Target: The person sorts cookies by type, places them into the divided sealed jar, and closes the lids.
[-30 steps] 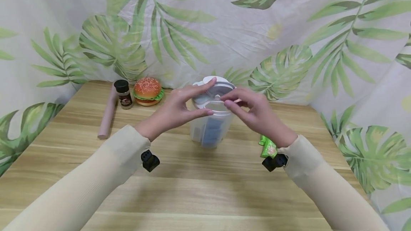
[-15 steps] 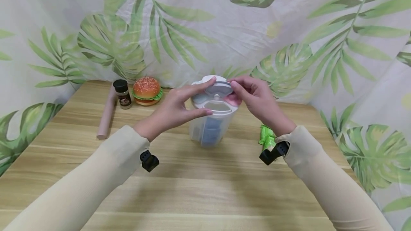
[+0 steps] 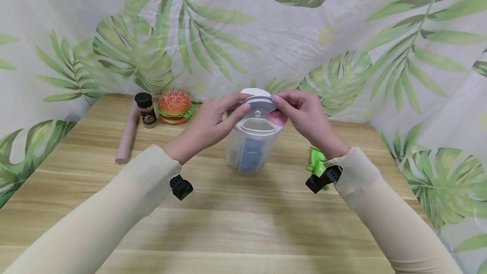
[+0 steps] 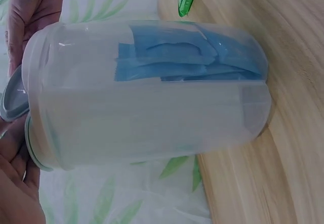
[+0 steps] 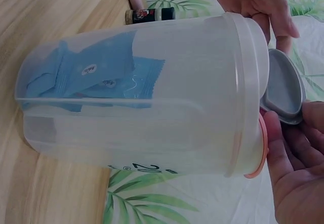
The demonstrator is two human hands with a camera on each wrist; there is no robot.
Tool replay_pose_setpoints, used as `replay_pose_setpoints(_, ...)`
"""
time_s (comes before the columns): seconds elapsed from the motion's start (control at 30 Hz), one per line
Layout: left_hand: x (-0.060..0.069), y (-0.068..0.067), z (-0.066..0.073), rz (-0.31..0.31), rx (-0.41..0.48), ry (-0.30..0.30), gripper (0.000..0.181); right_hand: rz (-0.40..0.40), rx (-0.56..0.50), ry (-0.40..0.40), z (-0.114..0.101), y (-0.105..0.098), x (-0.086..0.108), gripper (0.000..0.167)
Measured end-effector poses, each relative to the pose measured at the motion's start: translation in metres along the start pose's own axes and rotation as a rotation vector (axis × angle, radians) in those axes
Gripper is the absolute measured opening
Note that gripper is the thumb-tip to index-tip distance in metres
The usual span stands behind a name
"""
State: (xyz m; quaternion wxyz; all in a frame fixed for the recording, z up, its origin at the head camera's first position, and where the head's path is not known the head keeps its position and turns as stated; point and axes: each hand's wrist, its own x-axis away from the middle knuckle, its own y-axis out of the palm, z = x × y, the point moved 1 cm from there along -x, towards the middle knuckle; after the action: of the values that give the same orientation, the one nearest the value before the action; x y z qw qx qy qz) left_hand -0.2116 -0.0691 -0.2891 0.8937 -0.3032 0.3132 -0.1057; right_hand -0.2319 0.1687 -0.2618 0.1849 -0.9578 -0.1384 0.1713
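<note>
A clear plastic storage container (image 3: 251,151) stands upright on the table. Blue wrapped packets (image 5: 96,72) lie in one of its compartments. Its grey flip lid (image 3: 260,104) is raised, leaving the oval opening (image 3: 258,126) in front uncovered. My right hand (image 3: 308,113) pinches the right edge of that lid between thumb and fingers. At the lid's left edge, the thumb and index finger of my left hand (image 3: 209,121) pinch it, though the contact is partly hidden. Beside my right fingertips shows a pink lid (image 3: 277,117), still down on the container's top.
Back left on the wooden table (image 3: 243,227) are a pale pink rod (image 3: 127,134), a black-capped seasoning jar (image 3: 146,111) and a toy hamburger (image 3: 175,107). Green packets (image 3: 316,160) lie to the right, partly under my right wrist. A leaf-patterned cloth (image 3: 281,37) hangs behind.
My right hand has moved from the front opening up to the raised lid's right edge. The left thumb has left the container's front rim and come up to the lid.
</note>
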Motion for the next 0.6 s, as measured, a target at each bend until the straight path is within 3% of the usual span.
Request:
replay_pose_setpoints(0.27,-0.006,0.003,0.006,0.072,-0.053,-0.05,0.027,-0.037,0.068,-0.02,0.0,-0.006,0.003,0.022)
replay_pose_setpoints(0.43,-0.008,0.0,0.006,0.022,-0.015,-0.084,0.025,-0.081,0.103,-0.02,-0.001,-0.01,0.005,0.02)
replay_pose_setpoints(0.6,-0.007,-0.008,0.003,-0.078,0.013,-0.106,0.027,-0.147,0.108,-0.036,-0.001,-0.012,0.005,0.018)
